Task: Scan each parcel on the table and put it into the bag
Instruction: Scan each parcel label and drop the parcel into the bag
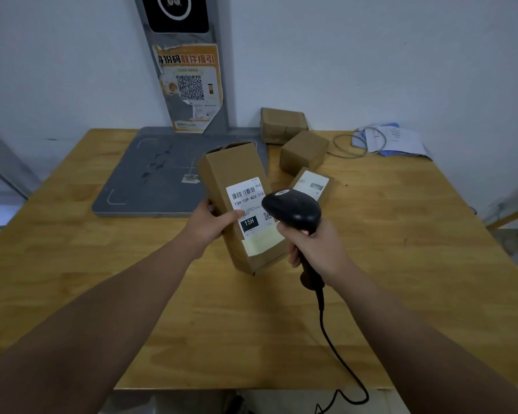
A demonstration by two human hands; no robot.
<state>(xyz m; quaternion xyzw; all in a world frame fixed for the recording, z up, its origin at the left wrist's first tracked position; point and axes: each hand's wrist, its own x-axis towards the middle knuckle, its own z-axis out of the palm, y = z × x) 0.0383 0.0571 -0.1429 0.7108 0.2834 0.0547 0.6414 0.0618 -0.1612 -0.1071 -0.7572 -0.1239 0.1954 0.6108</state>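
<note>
My left hand (211, 224) grips a tall brown cardboard parcel (234, 174) by its left side, thumb on the white shipping label (247, 204). The parcel is held above the wooden table (72, 279), tilted, label facing me. My right hand (314, 249) grips the handle of a black barcode scanner (293, 209), whose head points at the label and covers part of it. Three more parcels lie on the table behind: a flat labelled one (311, 183), a small cube (304, 150) and a box by the wall (281, 124). No bag is in view.
A grey scanning pad (150, 174) with an upright post and an orange QR poster (190, 88) stands at the back. The scanner's black cable (332, 348) trails over the table's front edge. Papers and a grey cable loop (386, 138) lie at the back right.
</note>
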